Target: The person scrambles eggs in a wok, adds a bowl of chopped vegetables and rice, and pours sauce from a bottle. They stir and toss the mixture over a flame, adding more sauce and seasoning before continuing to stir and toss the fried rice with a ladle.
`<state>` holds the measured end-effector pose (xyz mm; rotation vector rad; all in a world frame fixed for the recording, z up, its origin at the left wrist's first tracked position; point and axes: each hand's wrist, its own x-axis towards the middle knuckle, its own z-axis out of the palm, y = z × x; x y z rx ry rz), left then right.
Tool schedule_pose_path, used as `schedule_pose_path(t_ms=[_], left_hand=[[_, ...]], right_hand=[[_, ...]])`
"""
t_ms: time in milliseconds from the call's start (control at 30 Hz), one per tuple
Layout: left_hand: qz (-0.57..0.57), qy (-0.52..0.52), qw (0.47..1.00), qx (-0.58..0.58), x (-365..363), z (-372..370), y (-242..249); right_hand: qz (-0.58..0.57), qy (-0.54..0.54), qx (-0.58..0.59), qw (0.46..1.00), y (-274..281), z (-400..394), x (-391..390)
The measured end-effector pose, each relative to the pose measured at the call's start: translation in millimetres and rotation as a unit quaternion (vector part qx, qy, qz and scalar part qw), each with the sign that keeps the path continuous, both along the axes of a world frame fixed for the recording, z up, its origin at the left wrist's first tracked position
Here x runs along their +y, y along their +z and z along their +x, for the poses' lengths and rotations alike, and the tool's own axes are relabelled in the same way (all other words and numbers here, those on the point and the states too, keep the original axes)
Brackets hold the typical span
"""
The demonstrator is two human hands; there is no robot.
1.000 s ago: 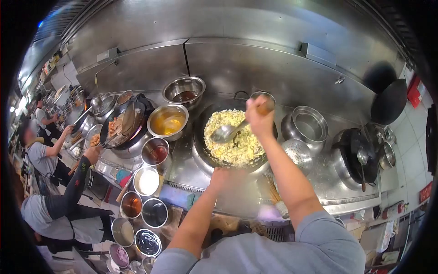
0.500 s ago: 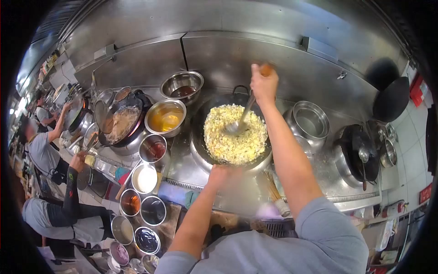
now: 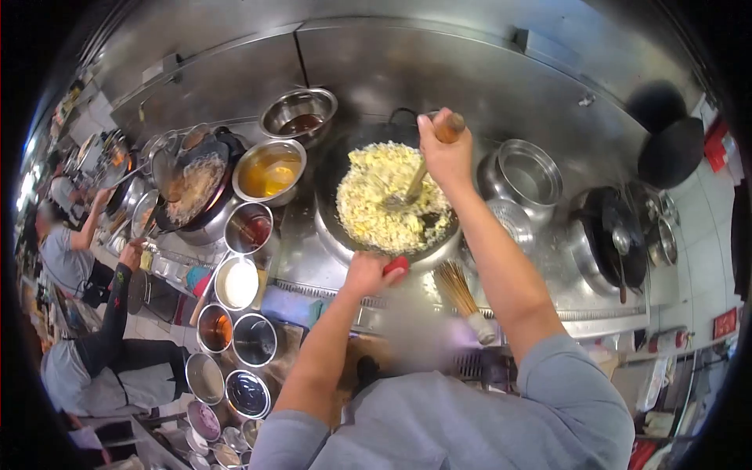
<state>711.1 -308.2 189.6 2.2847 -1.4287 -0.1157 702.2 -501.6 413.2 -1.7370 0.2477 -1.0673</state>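
A large dark wok [image 3: 327, 205] holds a heap of pale yellow and white chopped food [image 3: 380, 168]. My right hand [image 3: 446, 153] is wrapped round the wooden grip of a metal ladle [image 3: 415, 184], whose bowl rests in the food right of its middle. At the wok's near rim, my left hand [image 3: 368, 274] is closed on something red [image 3: 396, 269], perhaps a cloth or a handle cover. A bamboo brush [image 3: 458, 291] lies just right of that hand, below the wok.
Steel bowls with brown liquid [image 3: 301, 124] and yellow liquid [image 3: 269, 174] stand left of the wok. Several seasoning pots [image 3: 237, 283] line the near left. A water pot [image 3: 530, 174] and another wok [image 3: 607, 243] are at right. Co-workers [image 3: 70, 251] stand at far left.
The view has shifted, with the wok now a little higher and further left. The food has been pushed about, baring dark wok surface at its lower right. The red thing now shows by my left hand.
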Motion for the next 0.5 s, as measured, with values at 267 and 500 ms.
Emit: schedule_pose_path(t_ms=[267,500], left_hand=[[-0.034,-0.034,0.997,0.060,1.3,17.5,5.7],[-0.074,-0.016,0.997,-0.007,-11.9,-2.5,-1.9]], right_hand=[[0.066,-0.034,-0.051,0.996,-23.6,-19.4,-31.1],[0.147,-0.146,-0.124,0.970,-76.4,-69.9,35.9]])
